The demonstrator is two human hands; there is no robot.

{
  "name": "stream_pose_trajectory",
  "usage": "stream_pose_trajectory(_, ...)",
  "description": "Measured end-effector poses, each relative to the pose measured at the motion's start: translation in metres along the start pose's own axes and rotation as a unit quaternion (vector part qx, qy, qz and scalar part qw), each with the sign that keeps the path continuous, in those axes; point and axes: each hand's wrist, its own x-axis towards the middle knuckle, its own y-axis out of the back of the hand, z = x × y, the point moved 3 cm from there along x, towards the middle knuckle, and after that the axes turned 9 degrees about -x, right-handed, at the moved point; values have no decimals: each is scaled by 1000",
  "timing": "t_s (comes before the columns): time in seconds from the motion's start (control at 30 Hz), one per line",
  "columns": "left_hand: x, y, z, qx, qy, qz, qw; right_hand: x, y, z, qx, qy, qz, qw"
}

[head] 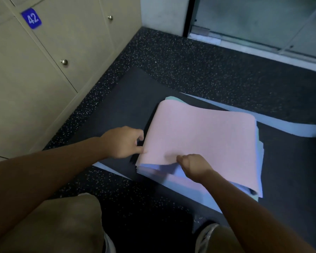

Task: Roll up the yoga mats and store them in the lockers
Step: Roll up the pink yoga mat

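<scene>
a pink mat (199,136), folded over into a thick bundle, is seen lying on a dark mat (120,99) spread flat on the speckled floor (199,59). pale blue and green layers are visible under the pink one, their edges stepped out along the right side and at the near corner. the left edge of the bundle is pinched by the left hand (124,142), with the thumb laid on top and the fingers curled at the fold. the near edge is gripped by the right hand (193,166), fingers curled tightly round the top layer, which is lifted slightly off the blue layer below.

a light blue border of the dark mat (274,123) is shown running behind the bundle to the right. beige lockers (49,57), doors closed, are set along the left, one marked with a blue tag (31,18) reading 42. a strip of bare floor is left between the lockers and the dark mat's edge, and wider open floor lies beyond, up to a glass door (263,21). the person's knees are seen at the bottom.
</scene>
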Motion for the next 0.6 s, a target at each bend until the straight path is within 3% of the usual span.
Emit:
stream_pose_trajectory(0.3, -19, 10, 52, 44, -54, 73, 995, -40, 124, 20, -39, -106, 235, 965)
stream_pose_trajectory(0.47, -35, 28, 70, 38, -64, 128, 989, -79, 179, 19, -53, -86, 328, 939)
stream_pose_trajectory(0.6, -56, 35, 98, 5, -108, 171, 979, -120, 205, 17, -21, -130, 368, 921)
